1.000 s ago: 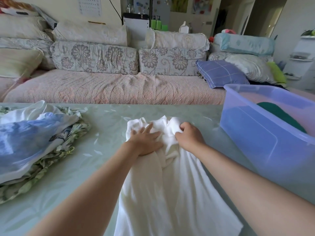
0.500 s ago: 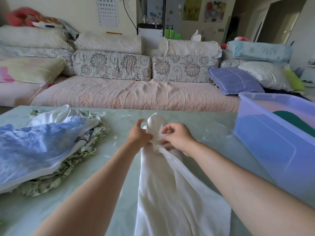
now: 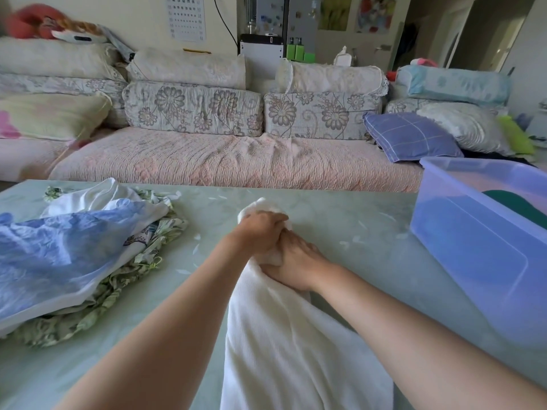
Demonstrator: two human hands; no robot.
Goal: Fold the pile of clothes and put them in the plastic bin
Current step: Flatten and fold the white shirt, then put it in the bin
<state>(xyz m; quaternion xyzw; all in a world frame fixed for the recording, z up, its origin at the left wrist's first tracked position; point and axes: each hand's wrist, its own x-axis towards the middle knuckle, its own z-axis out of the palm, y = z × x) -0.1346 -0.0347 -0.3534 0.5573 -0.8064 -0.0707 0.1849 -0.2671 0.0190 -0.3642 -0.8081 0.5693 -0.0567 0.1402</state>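
Fingers point(image 3: 275, 219) of our left hand point(image 3: 259, 232) are curled tight over the bunched top of the white garment point(image 3: 290, 344), and our right hand point(image 3: 297, 263) clutches it just beneath, hands touching. The cloth trails toward us down the pale green table point(image 3: 340, 220). At left lies the pile of clothes point(image 3: 74, 255); at right sits the blue plastic bin point(image 3: 473, 261), with a dark green item point(image 3: 515, 205) inside.

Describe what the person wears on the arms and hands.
The left hand and the right hand are bare: no gloves, rings or watch. The left forearm and right forearm are bare too; no sleeve is in view.
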